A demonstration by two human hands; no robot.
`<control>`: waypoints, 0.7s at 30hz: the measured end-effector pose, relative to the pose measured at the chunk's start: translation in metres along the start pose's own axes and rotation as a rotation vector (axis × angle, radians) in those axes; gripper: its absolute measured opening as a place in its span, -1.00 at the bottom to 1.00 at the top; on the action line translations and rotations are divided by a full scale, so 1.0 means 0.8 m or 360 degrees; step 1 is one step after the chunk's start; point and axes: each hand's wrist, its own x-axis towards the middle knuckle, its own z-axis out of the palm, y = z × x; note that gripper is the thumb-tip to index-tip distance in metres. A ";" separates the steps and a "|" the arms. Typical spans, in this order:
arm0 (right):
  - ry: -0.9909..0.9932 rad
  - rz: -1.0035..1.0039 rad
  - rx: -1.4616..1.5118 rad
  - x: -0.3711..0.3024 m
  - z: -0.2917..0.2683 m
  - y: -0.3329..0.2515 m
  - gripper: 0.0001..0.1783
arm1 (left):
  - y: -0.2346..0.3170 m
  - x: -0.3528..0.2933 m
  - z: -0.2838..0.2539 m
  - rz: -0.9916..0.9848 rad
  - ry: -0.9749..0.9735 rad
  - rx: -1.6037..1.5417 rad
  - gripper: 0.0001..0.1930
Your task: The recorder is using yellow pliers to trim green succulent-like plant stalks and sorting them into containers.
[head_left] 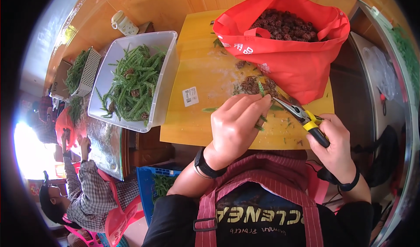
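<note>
My left hand is closed around a green pine sprig, whose needles poke out above and below the fingers. In my right hand are long-nose pliers with yellow and black handles. Their jaws point left and reach the tips of my left fingers; whether they grip anything there is hidden. Just beyond my left hand, loose brown pine cones lie on the yellow tabletop. A red fabric bag full of pine cones stands behind them.
A clear plastic bin of pine sprigs with cones stands at the left. A white label lies beside it. A blue crate sits low at left. Another person works at a table farther left.
</note>
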 end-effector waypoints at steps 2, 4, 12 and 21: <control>-0.0073 -0.0106 0.0080 0.001 -0.004 0.001 -0.78 | 0.002 0.001 -0.001 -0.0105 0.0005 -0.0180 -0.80; -0.0054 -0.0138 0.0098 0.001 -0.002 0.003 -0.78 | 0.003 0.000 0.000 -0.0212 0.0009 -0.0360 -0.82; -0.0002 -0.0235 0.0120 0.002 0.005 0.010 -0.77 | 0.004 -0.001 -0.001 -0.0194 0.0016 -0.0245 -0.81; 0.0016 -0.0306 -0.0225 -0.001 0.002 0.006 -0.76 | -0.002 -0.007 0.003 0.0073 0.0044 0.0185 -0.77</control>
